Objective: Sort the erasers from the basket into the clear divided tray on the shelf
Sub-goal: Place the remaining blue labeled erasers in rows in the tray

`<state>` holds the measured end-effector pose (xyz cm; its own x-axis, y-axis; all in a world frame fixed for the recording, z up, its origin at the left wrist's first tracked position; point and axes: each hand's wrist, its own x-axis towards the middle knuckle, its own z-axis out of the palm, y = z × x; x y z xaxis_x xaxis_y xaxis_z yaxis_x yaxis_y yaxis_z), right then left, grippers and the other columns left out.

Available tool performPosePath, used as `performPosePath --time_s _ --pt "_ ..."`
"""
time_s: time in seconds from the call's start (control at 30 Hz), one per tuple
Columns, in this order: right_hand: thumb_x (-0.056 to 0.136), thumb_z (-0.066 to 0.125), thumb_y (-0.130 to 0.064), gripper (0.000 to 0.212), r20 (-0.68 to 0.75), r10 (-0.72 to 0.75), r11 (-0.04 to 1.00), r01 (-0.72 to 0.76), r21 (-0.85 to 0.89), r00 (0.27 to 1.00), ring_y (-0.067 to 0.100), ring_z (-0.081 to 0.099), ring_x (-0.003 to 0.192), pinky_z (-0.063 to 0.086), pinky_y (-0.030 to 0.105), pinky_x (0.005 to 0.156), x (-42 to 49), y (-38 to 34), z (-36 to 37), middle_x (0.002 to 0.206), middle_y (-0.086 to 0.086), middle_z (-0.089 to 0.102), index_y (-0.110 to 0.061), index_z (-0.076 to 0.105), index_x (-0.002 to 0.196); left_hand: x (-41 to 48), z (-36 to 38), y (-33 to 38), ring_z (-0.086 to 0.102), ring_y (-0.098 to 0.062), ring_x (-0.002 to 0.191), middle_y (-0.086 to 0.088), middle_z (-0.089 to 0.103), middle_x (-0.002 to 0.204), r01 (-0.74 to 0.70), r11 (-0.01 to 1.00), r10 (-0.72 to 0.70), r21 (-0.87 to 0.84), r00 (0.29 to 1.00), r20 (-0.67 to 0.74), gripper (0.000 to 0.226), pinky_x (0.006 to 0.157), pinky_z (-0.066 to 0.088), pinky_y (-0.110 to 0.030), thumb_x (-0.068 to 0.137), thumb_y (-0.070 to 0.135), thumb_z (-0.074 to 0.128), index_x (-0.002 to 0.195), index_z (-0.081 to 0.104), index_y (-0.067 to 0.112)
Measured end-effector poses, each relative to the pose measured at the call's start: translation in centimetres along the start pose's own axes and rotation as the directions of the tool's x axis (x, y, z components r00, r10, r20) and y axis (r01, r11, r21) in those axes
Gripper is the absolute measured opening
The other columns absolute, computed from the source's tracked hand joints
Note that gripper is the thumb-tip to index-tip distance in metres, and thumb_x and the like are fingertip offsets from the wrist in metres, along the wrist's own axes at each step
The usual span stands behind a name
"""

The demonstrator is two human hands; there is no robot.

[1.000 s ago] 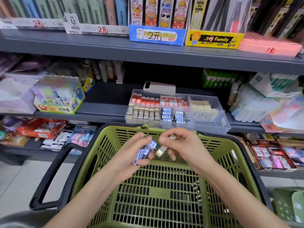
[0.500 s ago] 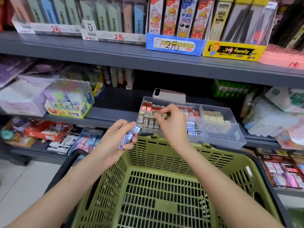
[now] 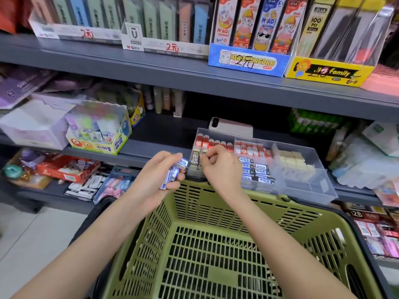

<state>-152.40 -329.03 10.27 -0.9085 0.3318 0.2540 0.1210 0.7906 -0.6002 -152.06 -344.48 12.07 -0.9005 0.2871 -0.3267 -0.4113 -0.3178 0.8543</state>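
A person's right hand (image 3: pixel 220 167) is hovering over the front-left compartment of a clear plastic divided tray (image 3: pixel 313 190). Its fingers (image 3: pixel 208 158) are curled tightly together above a row of upright dark-sleeved 2B erasers (image 3: pixel 194 161); whether they are pinching an eraser cannot be told. The left hand (image 3: pixel 159 180), just left of the tray's front-left corner, is gripping several blue-and-white sleeved erasers (image 3: pixel 172 174). A green slatted plastic basket (image 3: pixel 302 210) is sitting directly in front of the tray. Doing this well probably means slotting any piece upright into that row, then feeding the blue ones into the tray's middle-front compartment, where matching blue sleeves (image 3: pixel 254 170) are lying.
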Motion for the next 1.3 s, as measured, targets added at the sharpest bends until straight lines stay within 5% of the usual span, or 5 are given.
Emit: performPosePath --time_s 0.43,0.67,0.8,1.1,1.3 --pt "0.089 0.05 -0.016 0.013 0.062 -0.062 0.996 0.058 0.071 0.996 0.017 0.052 0.082 0.036 0.028 0.066 -0.3 -0.2 -1.3 0.077 -0.007 0.062 -0.019 0.063 0.09 -0.3 0.0 0.4 0.053 -0.014 0.054 -0.006 0.06 0.064 0.011 0.998 -0.005 -0.06 0.996 0.092 0.024 0.032 0.033 -0.016 0.082 0.02 0.067 0.059 0.06 0.02" --pt "0.085 0.066 -0.028 0.012 0.198 -0.274 0.878 0.161 0.45 0.941 0.001 0.049 0.067 0.038 0.015 0.064 -4.0 -0.3 -5.9 0.069 -0.013 0.057 -0.026 0.065 0.097 -1.3 2.4 -0.1 0.051 -0.011 0.053 -0.007 0.059 0.069 -0.018 1.0 0.02 -0.011 0.977 0.213 0.025 0.033 0.032 -0.015 0.076 0.027 0.067 0.075 0.048 0.012" --pt "0.083 0.068 -0.023 0.015 0.196 -0.198 0.893 0.094 0.44 0.96 0.0 0.049 0.066 0.041 0.014 0.065 -5.2 1.3 -8.1 0.07 -0.012 0.055 -0.02 0.067 0.098 -1.9 4.9 -1.0 0.05 -0.011 0.052 -0.008 0.059 0.068 -0.022 0.998 0.008 0.05 0.962 0.272 0.028 0.033 0.029 -0.015 0.073 0.031 0.069 0.076 0.049 0.012" --pt "0.069 0.07 -0.026 0.023 0.222 -0.035 0.582 -0.161 0.797 0.974 0.005 0.064 0.076 0.05 0.014 0.071 -6.1 6.0 -12.5 0.082 -0.005 0.071 -0.032 0.074 0.09 -2.5 10.7 -3.8 0.049 -0.014 0.051 -0.01 0.059 0.071 0.273 0.962 -0.243 -0.002 0.861 0.448 0.043 0.031 0.03 -0.014 0.078 0.033 0.065 0.112 0.054 0.009" --pt "0.092 0.052 -0.018 0.017 0.163 0.08 0.466 -0.181 0.866 0.983 0.027 0.07 0.091 0.056 0.031 0.082 -2.0 8.6 -14.8 0.096 0.019 0.069 -0.002 0.05 0.1 -1.9 11.1 -4.0 0.048 -0.015 0.051 -0.015 0.058 0.07 0.341 0.94 -0.305 -0.016 0.862 0.406 0.025 0.032 0.032 -0.015 0.08 0.029 0.06 0.075 0.045 0.01"
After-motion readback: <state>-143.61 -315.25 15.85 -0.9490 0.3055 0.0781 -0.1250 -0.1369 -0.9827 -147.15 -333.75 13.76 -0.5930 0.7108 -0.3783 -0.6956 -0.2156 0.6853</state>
